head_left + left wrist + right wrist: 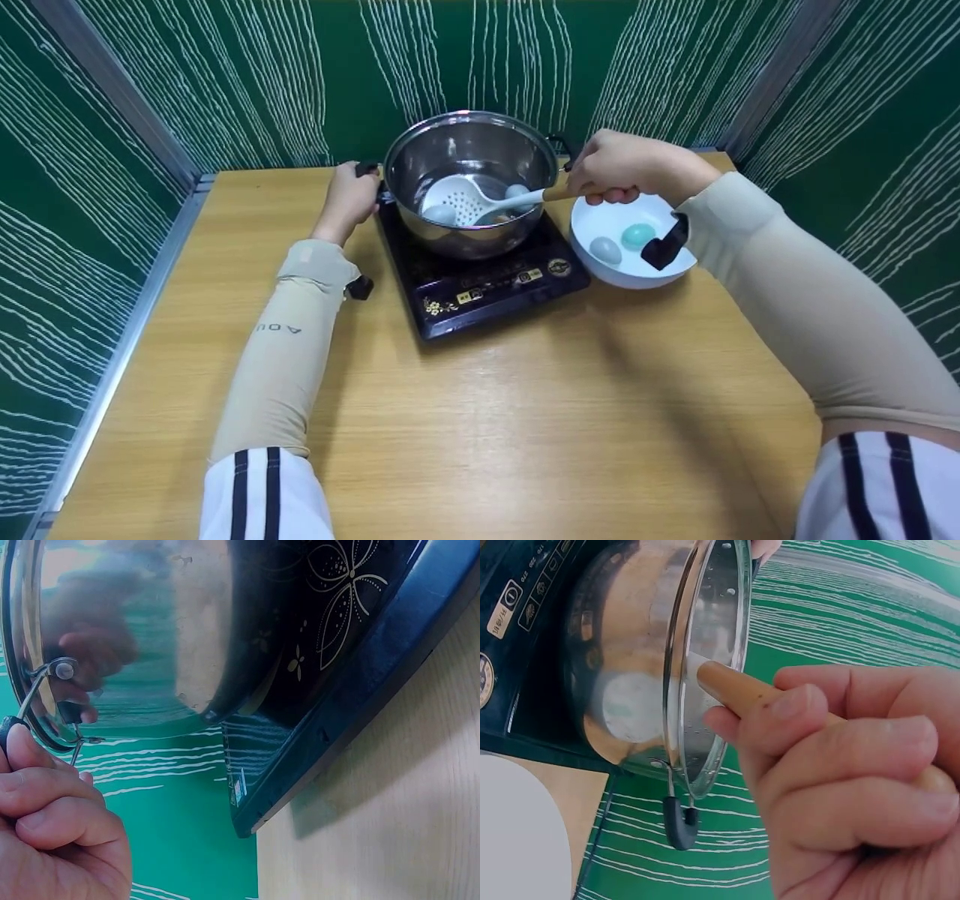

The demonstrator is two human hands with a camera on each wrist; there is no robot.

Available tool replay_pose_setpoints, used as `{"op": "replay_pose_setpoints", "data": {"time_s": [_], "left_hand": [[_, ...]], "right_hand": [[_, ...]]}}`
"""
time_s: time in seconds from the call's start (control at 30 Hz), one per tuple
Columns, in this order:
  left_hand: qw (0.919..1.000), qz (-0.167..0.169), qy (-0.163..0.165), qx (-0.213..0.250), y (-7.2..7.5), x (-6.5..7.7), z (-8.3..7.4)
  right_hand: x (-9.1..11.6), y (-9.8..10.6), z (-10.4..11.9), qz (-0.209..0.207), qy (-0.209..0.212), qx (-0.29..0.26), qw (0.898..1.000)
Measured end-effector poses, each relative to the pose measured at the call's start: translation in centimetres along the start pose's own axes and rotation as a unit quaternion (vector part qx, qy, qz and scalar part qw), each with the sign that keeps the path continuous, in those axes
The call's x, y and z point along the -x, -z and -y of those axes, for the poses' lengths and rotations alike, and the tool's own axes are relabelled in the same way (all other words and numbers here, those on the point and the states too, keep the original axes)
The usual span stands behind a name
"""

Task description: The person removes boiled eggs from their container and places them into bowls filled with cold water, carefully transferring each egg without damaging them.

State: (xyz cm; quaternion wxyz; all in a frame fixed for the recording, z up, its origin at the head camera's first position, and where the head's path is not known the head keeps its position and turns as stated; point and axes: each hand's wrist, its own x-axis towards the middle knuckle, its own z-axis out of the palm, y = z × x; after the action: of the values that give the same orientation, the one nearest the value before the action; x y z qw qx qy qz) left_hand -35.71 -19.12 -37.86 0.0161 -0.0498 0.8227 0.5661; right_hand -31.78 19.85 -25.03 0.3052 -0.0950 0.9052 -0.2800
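Observation:
A steel pot [469,240] stands on a black induction cooker [487,300]. My left hand [347,201] grips the pot's left handle, its fingers curled round the black grip [13,727]. In my right hand [616,166] is a white slotted spoon [463,196], held by its wooden handle [739,688]. The spoon's perforated head is down inside the pot. A pale egg [439,215] overlaps the near left edge of that head in the head view. Beyond the spoon's neck, a second pale egg [517,192] shows at the pot's right side.
Right of the cooker, below my right wrist, is a white bowl [637,281] with a pale egg [605,250] and a mint-green egg [638,236]. The wooden table [480,420] runs back to a green wall with white streaks [360,75].

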Motion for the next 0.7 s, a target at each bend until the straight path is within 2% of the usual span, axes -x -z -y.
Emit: {"op": "replay_pose_setpoints", "data": {"time_s": [0.17,0.4,0.7], "left_hand": [[1.0000,0.000,0.000,0.003,0.0,0.0,0.0],[0.9999,0.001,-0.005,0.011,-0.1,-0.1,0.2],[1.0000,0.003,-0.006,0.002,0.0,0.0,0.2]], "right_hand": [[-0.2,0.0,-0.6,0.008,-0.017,-0.070,0.997],[-0.8,-0.6,-1.6,0.002,-0.016,-0.157,0.988],[-0.5,-1.7,-3.2,-0.023,-0.019,-0.215,0.976]]}}
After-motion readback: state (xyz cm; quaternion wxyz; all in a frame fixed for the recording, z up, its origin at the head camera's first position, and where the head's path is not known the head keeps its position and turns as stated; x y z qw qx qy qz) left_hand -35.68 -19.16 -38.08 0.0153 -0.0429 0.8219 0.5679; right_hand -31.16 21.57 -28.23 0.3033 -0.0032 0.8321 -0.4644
